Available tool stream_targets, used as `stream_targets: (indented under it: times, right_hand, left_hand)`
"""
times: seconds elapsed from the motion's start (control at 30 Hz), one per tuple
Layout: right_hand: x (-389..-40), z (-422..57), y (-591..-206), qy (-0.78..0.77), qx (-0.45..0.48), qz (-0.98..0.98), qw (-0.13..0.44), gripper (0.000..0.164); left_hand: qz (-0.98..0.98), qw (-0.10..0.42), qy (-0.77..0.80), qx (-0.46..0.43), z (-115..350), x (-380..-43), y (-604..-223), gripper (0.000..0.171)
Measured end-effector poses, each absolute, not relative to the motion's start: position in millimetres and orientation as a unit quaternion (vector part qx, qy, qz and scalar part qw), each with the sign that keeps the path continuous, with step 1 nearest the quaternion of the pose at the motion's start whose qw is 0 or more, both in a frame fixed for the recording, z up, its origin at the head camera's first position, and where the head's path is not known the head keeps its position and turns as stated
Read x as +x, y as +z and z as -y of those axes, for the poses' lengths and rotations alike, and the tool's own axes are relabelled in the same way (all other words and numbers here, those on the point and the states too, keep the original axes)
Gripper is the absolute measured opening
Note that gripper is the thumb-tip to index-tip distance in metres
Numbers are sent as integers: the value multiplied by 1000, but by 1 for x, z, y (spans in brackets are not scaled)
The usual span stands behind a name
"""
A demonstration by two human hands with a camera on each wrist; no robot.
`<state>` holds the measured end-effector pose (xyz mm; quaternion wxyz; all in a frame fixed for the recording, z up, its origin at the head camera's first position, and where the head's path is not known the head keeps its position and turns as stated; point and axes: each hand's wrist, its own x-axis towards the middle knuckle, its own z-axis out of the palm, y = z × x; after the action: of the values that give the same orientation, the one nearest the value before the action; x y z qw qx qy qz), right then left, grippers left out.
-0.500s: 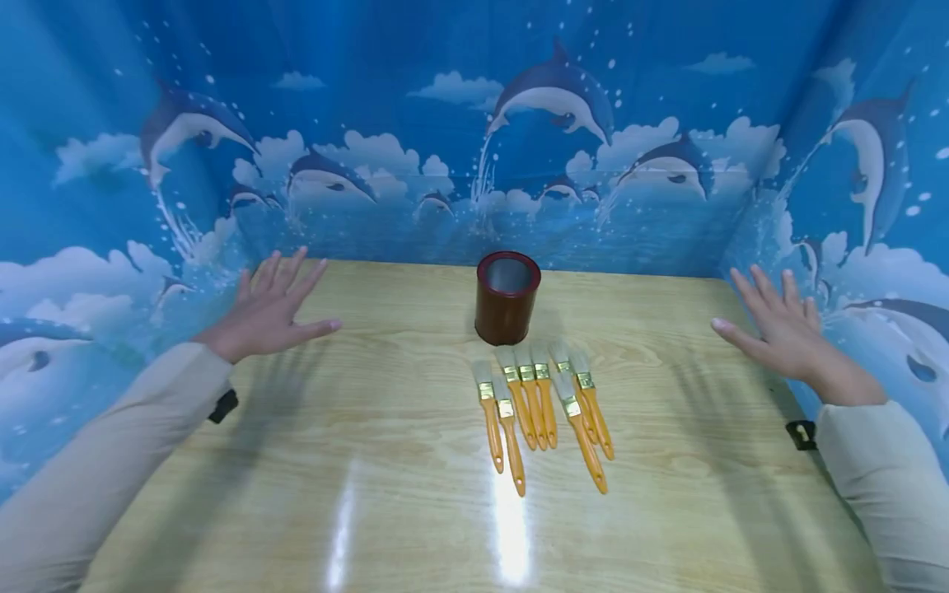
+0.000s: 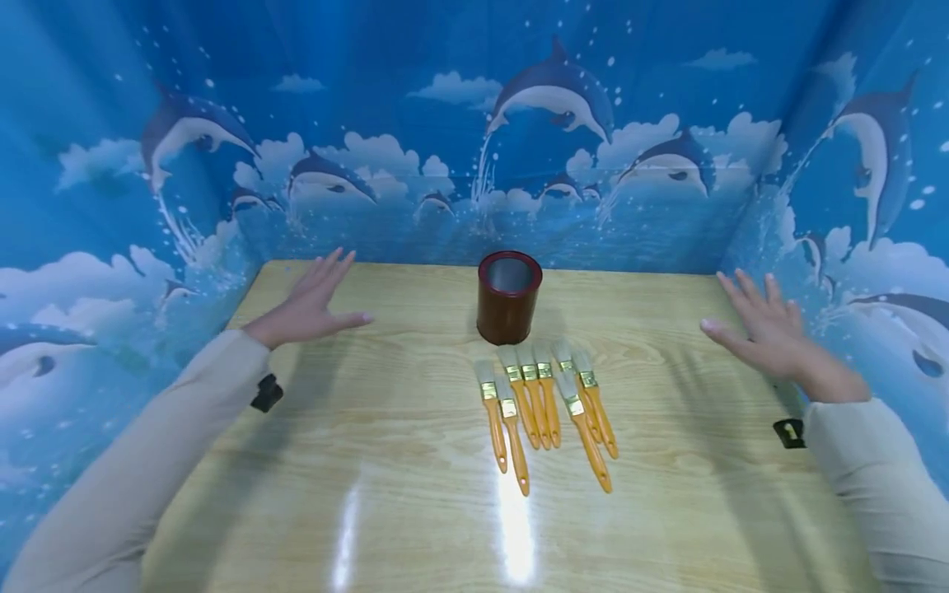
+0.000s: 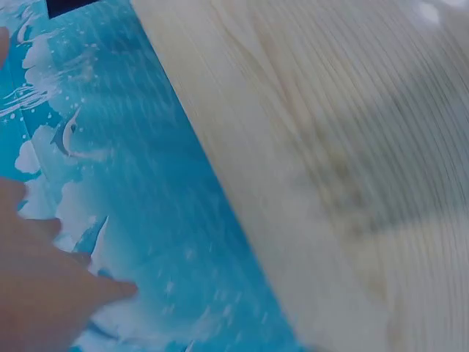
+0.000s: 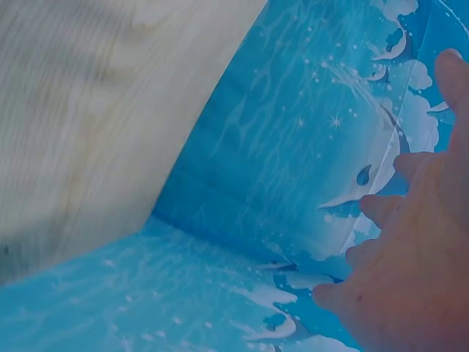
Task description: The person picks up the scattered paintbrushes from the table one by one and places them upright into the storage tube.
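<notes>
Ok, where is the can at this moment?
In the head view, the can stands upright slightly right of centre on the table, near its far edge, just beyond the brushes.

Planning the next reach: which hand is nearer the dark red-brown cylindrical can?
Left: the left hand is left of the can, apart; the right hand is farther off, to its right.

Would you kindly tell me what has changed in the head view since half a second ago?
The left hand has moved inward, to the right; the right hand has shifted slightly inward, to the left. Nothing was taken hold of or let go. The brown can and the paintbrushes stayed in place on the table.
</notes>
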<state>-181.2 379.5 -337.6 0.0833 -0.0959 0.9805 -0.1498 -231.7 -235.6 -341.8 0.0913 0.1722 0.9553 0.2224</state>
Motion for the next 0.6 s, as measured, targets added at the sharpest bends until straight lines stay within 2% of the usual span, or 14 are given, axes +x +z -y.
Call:
stream_targets:
  times: [0.17,0.4,0.6]
  right_hand:
    - [-181,-369,-346,-177,-114,-973,91,78]
    - [-174,-354,-361,-222,-126,-961,102,77]
    - [-168,-348,-374,-269,-135,-948,108,76]
  left_hand:
    - [-922,100,342,149,203,-259,-361,104]
    - [-862,147,464,145,143,-280,-391,110]
    - [-837,145,505,151,98,-289,-406,105]
